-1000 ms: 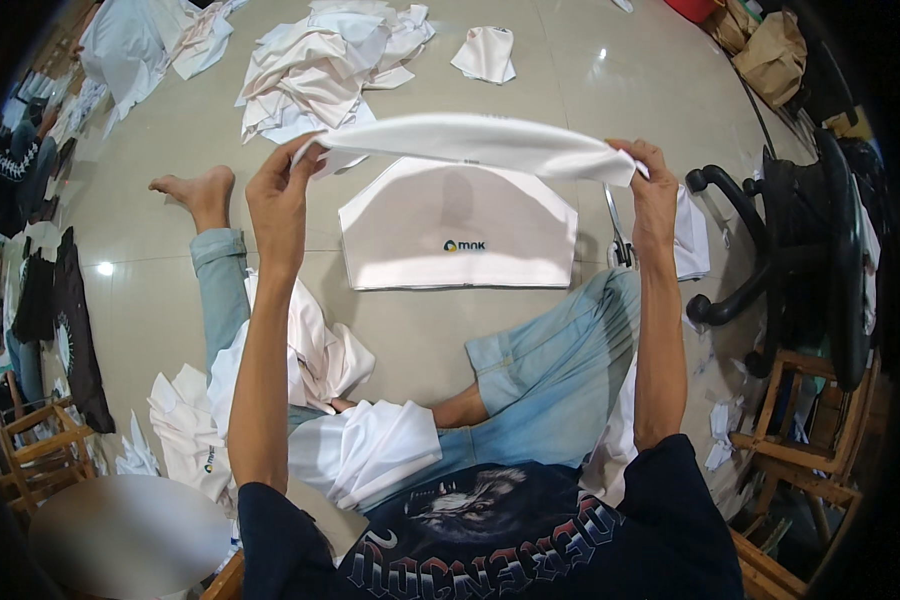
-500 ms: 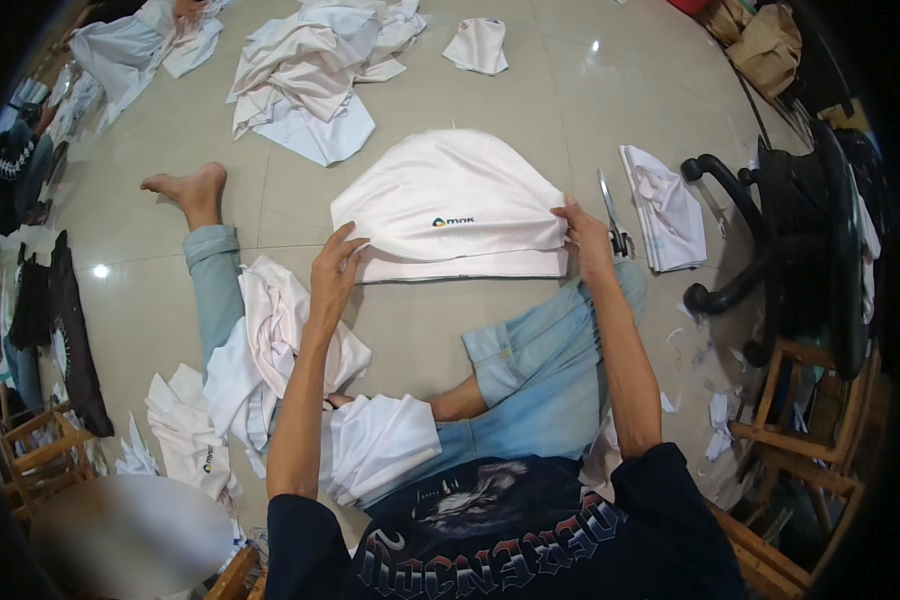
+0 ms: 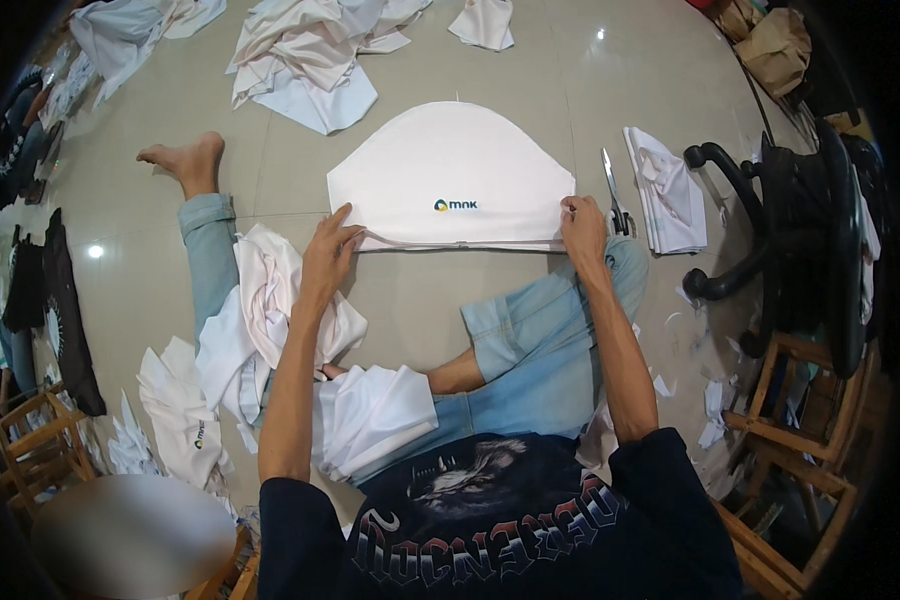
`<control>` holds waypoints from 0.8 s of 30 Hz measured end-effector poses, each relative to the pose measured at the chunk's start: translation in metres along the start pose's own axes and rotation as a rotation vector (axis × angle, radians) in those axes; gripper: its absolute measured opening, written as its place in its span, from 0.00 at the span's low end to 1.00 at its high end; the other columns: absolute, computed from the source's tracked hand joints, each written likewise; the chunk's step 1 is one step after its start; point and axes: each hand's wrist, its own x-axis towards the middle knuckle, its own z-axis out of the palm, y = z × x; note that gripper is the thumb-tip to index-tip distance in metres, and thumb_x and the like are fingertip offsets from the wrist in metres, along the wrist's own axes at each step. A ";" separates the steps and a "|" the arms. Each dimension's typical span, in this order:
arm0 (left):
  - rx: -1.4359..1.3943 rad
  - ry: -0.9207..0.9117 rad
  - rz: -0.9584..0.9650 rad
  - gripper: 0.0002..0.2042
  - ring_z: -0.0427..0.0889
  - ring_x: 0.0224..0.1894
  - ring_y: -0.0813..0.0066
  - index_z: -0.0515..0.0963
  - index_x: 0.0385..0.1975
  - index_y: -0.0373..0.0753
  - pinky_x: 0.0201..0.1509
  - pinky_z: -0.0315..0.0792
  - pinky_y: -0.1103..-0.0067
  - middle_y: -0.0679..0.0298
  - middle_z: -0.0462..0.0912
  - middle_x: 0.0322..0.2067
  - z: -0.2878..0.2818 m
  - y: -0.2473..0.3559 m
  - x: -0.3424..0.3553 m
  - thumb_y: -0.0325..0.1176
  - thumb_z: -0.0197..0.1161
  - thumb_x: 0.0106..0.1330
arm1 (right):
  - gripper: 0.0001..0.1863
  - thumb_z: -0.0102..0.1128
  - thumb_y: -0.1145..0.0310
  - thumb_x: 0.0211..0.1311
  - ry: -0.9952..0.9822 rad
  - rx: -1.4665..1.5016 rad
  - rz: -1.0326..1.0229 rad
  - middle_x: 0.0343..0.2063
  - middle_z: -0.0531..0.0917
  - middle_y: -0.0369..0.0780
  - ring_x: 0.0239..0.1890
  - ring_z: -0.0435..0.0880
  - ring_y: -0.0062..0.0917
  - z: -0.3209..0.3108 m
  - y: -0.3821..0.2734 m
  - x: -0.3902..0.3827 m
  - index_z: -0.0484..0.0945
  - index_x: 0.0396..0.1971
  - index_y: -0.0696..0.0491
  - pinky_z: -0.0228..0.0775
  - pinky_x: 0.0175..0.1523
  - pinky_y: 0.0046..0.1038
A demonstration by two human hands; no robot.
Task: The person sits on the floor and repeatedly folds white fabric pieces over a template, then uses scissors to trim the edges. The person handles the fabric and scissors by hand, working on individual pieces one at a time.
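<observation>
A white cloth piece (image 3: 450,170) with a rounded top and a small printed logo lies flat on the tiled floor in front of me. My left hand (image 3: 330,250) presses on its near left corner with fingers spread. My right hand (image 3: 582,228) pinches its near right corner. Both arms reach forward over my legs in blue jeans (image 3: 540,350).
Scissors (image 3: 612,190) lie right of the cloth beside a folded white stack (image 3: 670,190). Crumpled white garments (image 3: 300,60) sit at the back, more white pieces (image 3: 260,320) on my left leg. A black office chair (image 3: 810,240) and wooden frames (image 3: 800,470) stand to the right.
The cloth was held up in the air by both hands, then lowered onto the floor. It now lies spread flat with my hands at its near corners.
</observation>
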 end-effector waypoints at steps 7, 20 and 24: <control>-0.039 -0.020 -0.023 0.09 0.72 0.62 0.52 0.83 0.42 0.37 0.73 0.58 0.63 0.55 0.74 0.61 -0.001 0.007 0.000 0.27 0.61 0.64 | 0.08 0.55 0.77 0.59 -0.048 -0.091 0.030 0.39 0.78 0.48 0.42 0.80 0.48 -0.007 -0.006 -0.007 0.81 0.37 0.58 0.73 0.47 0.42; 0.118 0.043 0.070 0.23 0.49 0.75 0.48 0.77 0.56 0.41 0.75 0.37 0.48 0.48 0.57 0.71 0.006 -0.023 -0.020 0.43 0.65 0.62 | 0.13 0.62 0.71 0.57 0.179 -0.179 -0.309 0.46 0.77 0.52 0.54 0.74 0.49 0.017 0.009 -0.011 0.79 0.42 0.59 0.66 0.60 0.45; 0.121 0.148 0.023 0.22 0.60 0.69 0.47 0.73 0.54 0.40 0.72 0.49 0.50 0.49 0.66 0.64 -0.022 0.008 -0.032 0.38 0.65 0.61 | 0.11 0.57 0.72 0.63 -0.283 0.252 -0.078 0.44 0.78 0.50 0.47 0.77 0.44 -0.013 -0.066 -0.034 0.78 0.42 0.60 0.70 0.54 0.40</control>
